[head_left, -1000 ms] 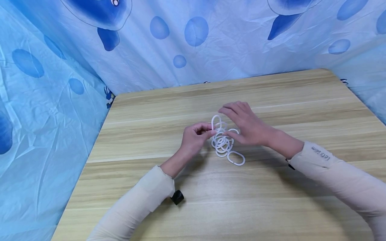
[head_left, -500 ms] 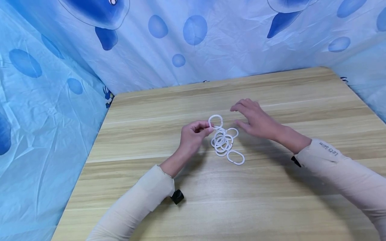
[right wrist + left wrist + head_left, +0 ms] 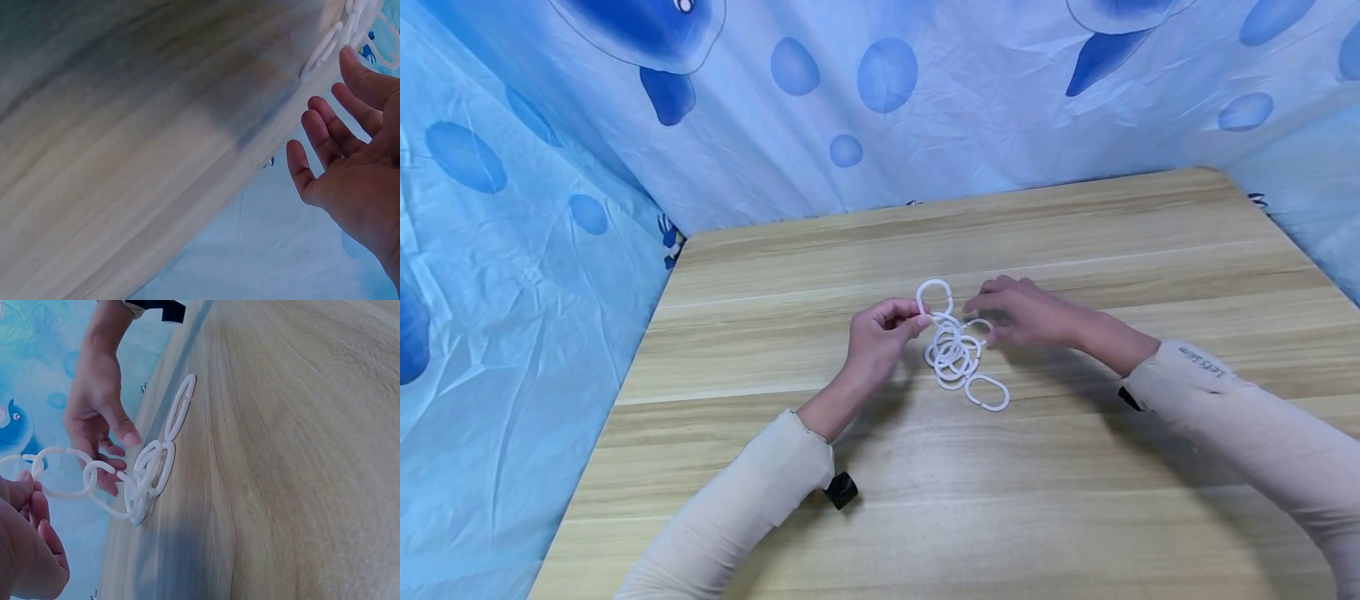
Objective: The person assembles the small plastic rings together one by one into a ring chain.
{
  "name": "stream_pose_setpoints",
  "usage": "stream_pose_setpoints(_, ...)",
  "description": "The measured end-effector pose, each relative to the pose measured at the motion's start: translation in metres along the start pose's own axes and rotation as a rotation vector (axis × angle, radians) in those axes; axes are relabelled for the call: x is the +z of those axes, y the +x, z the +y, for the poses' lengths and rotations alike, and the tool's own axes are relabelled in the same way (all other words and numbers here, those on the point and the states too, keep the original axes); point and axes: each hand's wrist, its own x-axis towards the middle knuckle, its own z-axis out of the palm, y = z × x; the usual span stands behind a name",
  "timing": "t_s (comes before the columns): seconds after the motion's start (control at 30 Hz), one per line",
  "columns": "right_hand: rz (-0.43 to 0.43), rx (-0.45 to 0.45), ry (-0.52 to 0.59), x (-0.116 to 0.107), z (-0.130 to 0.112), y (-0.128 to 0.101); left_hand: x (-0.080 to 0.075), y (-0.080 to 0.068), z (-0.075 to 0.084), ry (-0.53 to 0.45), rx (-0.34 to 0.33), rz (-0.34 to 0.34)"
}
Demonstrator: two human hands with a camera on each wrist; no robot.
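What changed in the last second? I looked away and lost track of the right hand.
The right hand drew off the rings, then came back down beside them, fingers open. The left hand stayed pinching the top ring; the pile stayed put.

Left hand (image 3: 880, 337) pinches the raised end ring of the ring chain (image 3: 957, 354); from that grip the remaining rings trail right and toward the person, lying on the counter (image 3: 1075, 483). Right hand (image 3: 1026, 312) sits just right of the grip, behind the heap.
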Motion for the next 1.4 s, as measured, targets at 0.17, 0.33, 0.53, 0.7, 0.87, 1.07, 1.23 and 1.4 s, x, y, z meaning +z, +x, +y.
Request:
stream_pose_setpoints(0.17, -0.036, -0.002, -0.039, 0.007, 0.001, 0.001, -0.002, 0.0, -0.001, -0.004, -0.004, -0.003)
stream_pose_setpoints(0.33, -0.046, -0.008, -0.079, 0.01, 0.002, 0.002, -0.003, 0.0, -0.001, -0.004, 0.0, -0.01)
stream_pose_setpoints(0.53, -0.02, -0.033, -0.102, 0.011, 0.003, 0.002, -0.004, 0.0, -0.002, 0.0, -0.014, -0.014)
stream_pose_setpoints(0.7, -0.006, -0.059, -0.105, 0.012, 0.003, 0.001, -0.004, 0.0, -0.001, -0.001, -0.021, -0.019)
stream_pose_setpoints(0.87, 0.001, -0.072, -0.125, 0.015, 0.003, 0.001, -0.003, -0.001, -0.002, 0.001, -0.02, -0.019)
stream_pose_setpoints(1.07, -0.008, -0.121, -0.222, 0.018, 0.003, -0.001, -0.001, -0.001, -0.002, 0.011, -0.018, -0.019)
stream_pose_setpoints(1.23, -0.025, -0.143, -0.32, 0.02, 0.002, -0.003, -0.001, -0.001, -0.002, 0.016, -0.021, -0.017)
stream_pose_setpoints(1.4, 0.015, -0.13, -0.291, 0.017, 0.002, -0.002, -0.001, -0.001, -0.001, 0.018, -0.028, -0.016)
